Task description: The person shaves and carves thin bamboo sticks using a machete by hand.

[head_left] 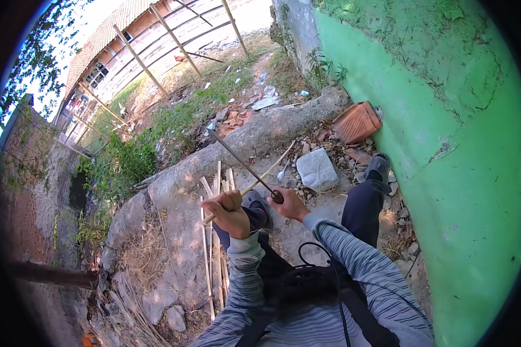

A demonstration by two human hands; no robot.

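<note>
My left hand [230, 213] is closed around a thin bamboo strip [266, 171], which slants up and to the right past my fist. In my right hand [289, 205] is the dark handle of a long-bladed knife [237, 156]. Its blade points up and to the left and crosses the strip just beyond my hands. Whether the edge touches the strip I cannot tell. More pale bamboo strips [209, 266] lie on the ground beside my left leg, partly hidden by my left arm.
A pale stone block [317, 170] and an orange clay tile [358, 122] are in front of my right foot. The green wall [446, 173] rises close on my right. A low concrete ledge [249, 139] runs across ahead, with rubble and plants [133, 156] around it.
</note>
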